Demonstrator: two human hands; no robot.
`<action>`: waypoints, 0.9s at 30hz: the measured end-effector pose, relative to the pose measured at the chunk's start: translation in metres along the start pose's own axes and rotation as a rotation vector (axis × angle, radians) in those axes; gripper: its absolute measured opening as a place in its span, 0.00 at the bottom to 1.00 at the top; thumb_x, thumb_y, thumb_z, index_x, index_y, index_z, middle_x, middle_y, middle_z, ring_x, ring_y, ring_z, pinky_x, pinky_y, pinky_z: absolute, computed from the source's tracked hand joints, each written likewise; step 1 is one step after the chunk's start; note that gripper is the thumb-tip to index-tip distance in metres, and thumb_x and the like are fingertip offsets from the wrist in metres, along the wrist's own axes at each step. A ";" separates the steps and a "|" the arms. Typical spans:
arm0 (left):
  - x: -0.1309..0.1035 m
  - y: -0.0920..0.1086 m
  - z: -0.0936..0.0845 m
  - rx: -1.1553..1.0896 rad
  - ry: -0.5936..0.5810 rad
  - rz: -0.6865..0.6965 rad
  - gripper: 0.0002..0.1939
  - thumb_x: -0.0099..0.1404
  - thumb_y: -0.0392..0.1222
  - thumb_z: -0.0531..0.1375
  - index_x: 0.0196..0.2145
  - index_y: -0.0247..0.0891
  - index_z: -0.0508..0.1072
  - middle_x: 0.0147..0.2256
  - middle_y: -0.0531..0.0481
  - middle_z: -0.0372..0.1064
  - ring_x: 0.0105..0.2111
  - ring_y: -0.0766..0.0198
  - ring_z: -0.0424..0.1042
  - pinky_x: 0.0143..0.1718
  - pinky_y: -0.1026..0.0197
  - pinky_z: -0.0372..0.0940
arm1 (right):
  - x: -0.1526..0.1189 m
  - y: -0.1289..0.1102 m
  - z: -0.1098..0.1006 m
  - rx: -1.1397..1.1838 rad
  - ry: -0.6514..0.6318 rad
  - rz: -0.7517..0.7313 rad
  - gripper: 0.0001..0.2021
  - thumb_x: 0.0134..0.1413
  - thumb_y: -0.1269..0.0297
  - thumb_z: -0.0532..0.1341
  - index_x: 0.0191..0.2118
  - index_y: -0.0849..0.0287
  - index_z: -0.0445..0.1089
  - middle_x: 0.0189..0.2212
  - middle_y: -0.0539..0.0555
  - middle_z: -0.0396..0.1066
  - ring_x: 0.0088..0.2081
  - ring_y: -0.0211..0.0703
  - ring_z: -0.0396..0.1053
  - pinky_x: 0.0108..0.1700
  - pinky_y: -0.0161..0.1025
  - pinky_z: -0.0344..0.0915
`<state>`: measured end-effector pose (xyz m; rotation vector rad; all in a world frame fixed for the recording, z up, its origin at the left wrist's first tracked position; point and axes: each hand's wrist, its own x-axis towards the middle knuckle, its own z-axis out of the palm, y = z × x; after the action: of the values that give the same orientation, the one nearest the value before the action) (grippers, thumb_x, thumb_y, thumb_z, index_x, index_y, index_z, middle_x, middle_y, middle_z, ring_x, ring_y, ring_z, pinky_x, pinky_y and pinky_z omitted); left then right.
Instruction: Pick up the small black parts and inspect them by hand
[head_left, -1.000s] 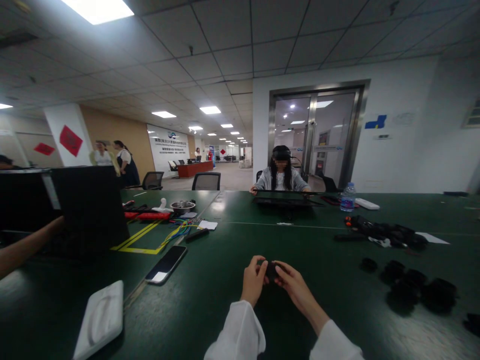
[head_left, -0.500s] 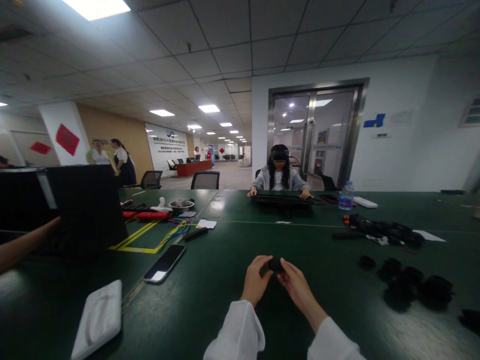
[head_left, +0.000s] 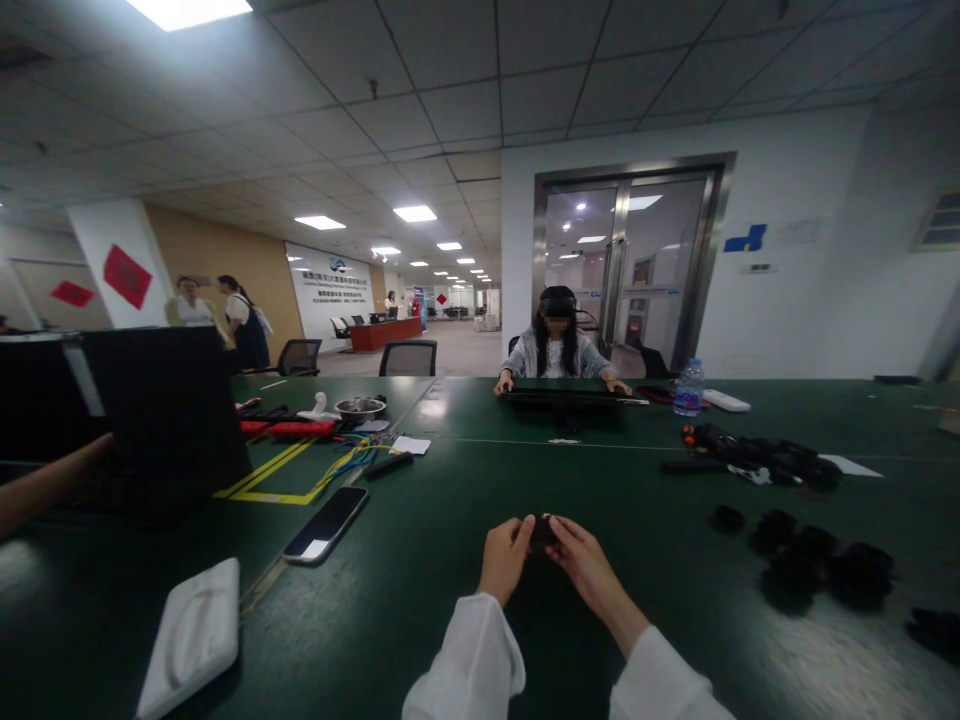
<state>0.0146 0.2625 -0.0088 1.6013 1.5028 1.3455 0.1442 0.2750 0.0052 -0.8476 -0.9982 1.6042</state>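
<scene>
Between my two hands is a small black part [head_left: 541, 532], too dark to make out its kind. My left hand [head_left: 505, 557] pinches it from the left, thumb and fingers closed. From the other side my right hand [head_left: 583, 562] grips the same part with its fingertips. Both hands are just above the green table [head_left: 420, 620], white sleeves at the wrists. Much of the part is covered by my fingers. Off to the right lie several black round pieces [head_left: 817, 541], blurred, apart from my hands.
To the left are a phone [head_left: 327, 525], a white case [head_left: 193, 635] and tangled wires [head_left: 349, 462]. A person [head_left: 556, 340] across the table holds a black panel [head_left: 568, 399]. A water bottle [head_left: 688, 390] and black gear [head_left: 772, 455] stand or lie right. Another person's arm [head_left: 56, 485] reaches behind a black screen [head_left: 165, 410].
The black part has turned a little between my fingers, and my left thumb now lies higher, against its upper side. The view has shifted slightly.
</scene>
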 end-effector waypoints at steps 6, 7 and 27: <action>0.000 0.002 0.001 -0.044 0.069 0.099 0.12 0.60 0.44 0.49 0.33 0.35 0.68 0.30 0.49 0.67 0.29 0.66 0.66 0.29 0.65 0.60 | 0.007 0.006 -0.004 0.132 0.073 -0.026 0.11 0.35 0.60 0.66 0.28 0.60 0.70 0.24 0.49 0.68 0.23 0.32 0.63 0.25 0.29 0.62; -0.001 0.004 0.000 -0.062 0.070 0.147 0.11 0.58 0.40 0.52 0.38 0.36 0.67 0.36 0.48 0.66 0.32 0.65 0.66 0.31 0.65 0.61 | 0.009 0.007 -0.005 0.171 0.097 -0.038 0.11 0.34 0.60 0.66 0.27 0.60 0.70 0.23 0.48 0.68 0.22 0.31 0.63 0.25 0.29 0.62; -0.001 0.004 0.000 -0.124 0.005 0.089 0.15 0.60 0.48 0.49 0.37 0.36 0.66 0.24 0.52 0.67 0.23 0.66 0.67 0.26 0.65 0.62 | 0.005 0.005 -0.003 0.021 -0.011 -0.029 0.14 0.36 0.59 0.65 0.33 0.59 0.70 0.29 0.51 0.70 0.24 0.34 0.65 0.26 0.31 0.62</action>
<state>0.0160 0.2603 -0.0056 1.6040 1.3376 1.4628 0.1437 0.2797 -0.0012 -0.8077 -0.9954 1.5940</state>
